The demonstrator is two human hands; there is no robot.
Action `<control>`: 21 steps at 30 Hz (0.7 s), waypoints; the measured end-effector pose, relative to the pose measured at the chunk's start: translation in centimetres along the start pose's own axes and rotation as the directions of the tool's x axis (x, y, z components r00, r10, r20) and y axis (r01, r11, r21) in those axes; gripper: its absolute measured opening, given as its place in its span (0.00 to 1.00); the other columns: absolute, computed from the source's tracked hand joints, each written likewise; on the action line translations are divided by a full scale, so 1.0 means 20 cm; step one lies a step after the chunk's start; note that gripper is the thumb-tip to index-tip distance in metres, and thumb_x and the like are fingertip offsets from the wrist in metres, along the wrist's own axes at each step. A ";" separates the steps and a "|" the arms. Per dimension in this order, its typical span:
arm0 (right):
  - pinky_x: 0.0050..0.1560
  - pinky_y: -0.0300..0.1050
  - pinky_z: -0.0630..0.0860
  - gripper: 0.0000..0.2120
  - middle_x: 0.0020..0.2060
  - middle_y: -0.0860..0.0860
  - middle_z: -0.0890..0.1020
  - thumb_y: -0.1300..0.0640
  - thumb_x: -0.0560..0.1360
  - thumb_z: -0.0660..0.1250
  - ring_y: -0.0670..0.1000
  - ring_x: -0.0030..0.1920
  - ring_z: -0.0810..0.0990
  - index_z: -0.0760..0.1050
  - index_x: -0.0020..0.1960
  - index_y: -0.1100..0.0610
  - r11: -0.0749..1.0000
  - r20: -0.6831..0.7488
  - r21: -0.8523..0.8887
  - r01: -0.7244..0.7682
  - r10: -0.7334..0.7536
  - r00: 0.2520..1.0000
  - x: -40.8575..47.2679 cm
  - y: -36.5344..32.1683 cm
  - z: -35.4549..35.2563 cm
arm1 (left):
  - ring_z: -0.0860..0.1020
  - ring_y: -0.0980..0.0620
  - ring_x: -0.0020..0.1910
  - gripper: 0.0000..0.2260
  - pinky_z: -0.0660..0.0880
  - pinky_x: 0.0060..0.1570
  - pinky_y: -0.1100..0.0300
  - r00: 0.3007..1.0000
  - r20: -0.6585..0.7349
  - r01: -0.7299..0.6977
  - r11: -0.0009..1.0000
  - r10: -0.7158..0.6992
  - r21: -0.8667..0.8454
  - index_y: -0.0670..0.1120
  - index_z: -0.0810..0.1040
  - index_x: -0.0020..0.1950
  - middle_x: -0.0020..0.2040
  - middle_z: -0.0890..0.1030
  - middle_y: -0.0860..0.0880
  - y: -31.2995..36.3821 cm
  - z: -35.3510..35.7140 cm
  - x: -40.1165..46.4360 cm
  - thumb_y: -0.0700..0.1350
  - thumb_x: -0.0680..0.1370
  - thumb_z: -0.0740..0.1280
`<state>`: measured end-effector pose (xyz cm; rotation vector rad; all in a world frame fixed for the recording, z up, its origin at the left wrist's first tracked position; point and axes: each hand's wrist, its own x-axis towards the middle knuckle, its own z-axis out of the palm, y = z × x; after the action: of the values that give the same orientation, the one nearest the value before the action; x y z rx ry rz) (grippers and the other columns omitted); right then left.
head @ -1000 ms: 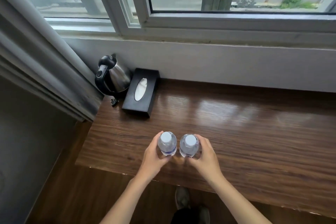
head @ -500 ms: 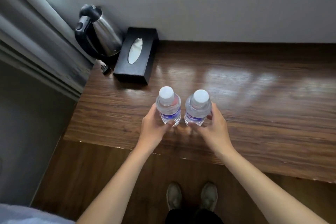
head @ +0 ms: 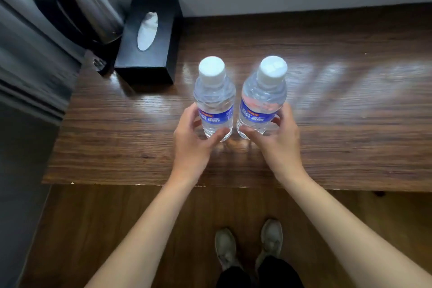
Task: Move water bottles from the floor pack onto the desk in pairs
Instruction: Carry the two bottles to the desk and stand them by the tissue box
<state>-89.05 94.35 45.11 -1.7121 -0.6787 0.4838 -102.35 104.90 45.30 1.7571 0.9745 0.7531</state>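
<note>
At the far left a grey curtain (head: 28,72) hangs beside the dark brown wood-grain desk (head: 327,138). In the desk's back left corner stands one brushed-steel electric kettle with a black handle and lid (head: 88,4), and just right of it lies one black rectangular tissue box (head: 149,40) with a white tissue showing through its oval slot.

The left hand (head: 190,145) reaches forward over the desk's front edge on a bare forearm, palm turned inward. Its thumb curls across the near face of the left clear plastic water bottle with a white cap and blue label (head: 214,98), low down, and its fingers wrap the bottle's outer side, so the hand is closed around the bottle's lower body. The bottle stands upright on the desk, near the middle of its front half.

Just beside it, with a narrow gap between, stands the right clear plastic water bottle, white-capped and blue-labelled (head: 263,98), also upright on the desk, leaning slightly in the wide lens. The right hand (head: 279,145) mirrors the left: thumb across the near base, fingers round the outer side, closed on the bottle. How firmly either hand presses is hard to judge from above.

That makes two bottles, two hands, one kettle, one tissue box. Below the desk edge, two grey shoes (head: 247,248) stand on the brown wooden floor (head: 93,229).
</note>
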 end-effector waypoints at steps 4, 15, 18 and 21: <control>0.48 0.23 0.70 0.28 0.51 0.43 0.80 0.60 0.64 0.79 0.32 0.50 0.77 0.72 0.61 0.58 0.999 -0.018 0.032 -0.007 0.007 1.000 0.02 0.02 0.01 | 0.79 0.53 0.57 0.27 0.77 0.58 0.52 1.000 -0.029 0.006 1.000 -0.006 -0.003 0.47 0.74 0.61 0.57 0.80 0.49 -0.02 0.04 0.01 0.48 0.67 0.80; 0.61 0.56 0.76 0.23 0.52 0.45 0.83 0.58 0.64 0.77 0.48 0.56 0.81 0.74 0.54 0.43 0.996 0.098 0.084 0.016 -0.024 0.995 0.08 0.06 0.00 | 0.80 0.55 0.57 0.30 0.79 0.56 0.53 0.999 -0.040 -0.002 0.999 0.000 -0.054 0.47 0.72 0.65 0.60 0.79 0.50 -0.05 0.05 -0.02 0.47 0.68 0.80; 0.62 0.53 0.75 0.28 0.57 0.46 0.79 0.50 0.62 0.78 0.48 0.60 0.78 0.72 0.60 0.45 0.999 0.074 0.038 0.026 -0.029 0.997 0.07 0.08 0.00 | 0.80 0.51 0.60 0.31 0.77 0.60 0.48 0.999 -0.034 0.015 0.998 -0.018 -0.067 0.47 0.72 0.68 0.61 0.80 0.49 -0.10 0.05 -0.04 0.44 0.68 0.80; 0.53 0.33 0.74 0.34 0.57 0.50 0.75 0.47 0.59 0.80 0.43 0.57 0.76 0.71 0.61 0.54 0.999 -0.022 -0.044 0.021 -0.022 1.000 0.03 0.12 0.03 | 0.80 0.51 0.60 0.29 0.77 0.61 0.48 0.997 -0.075 0.025 0.996 -0.031 -0.080 0.46 0.74 0.67 0.60 0.82 0.50 -0.11 0.08 -0.06 0.42 0.68 0.80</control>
<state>-88.54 94.92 42.64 -1.7467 -0.6951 0.4367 -102.26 103.68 42.53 1.6530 1.0052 0.8352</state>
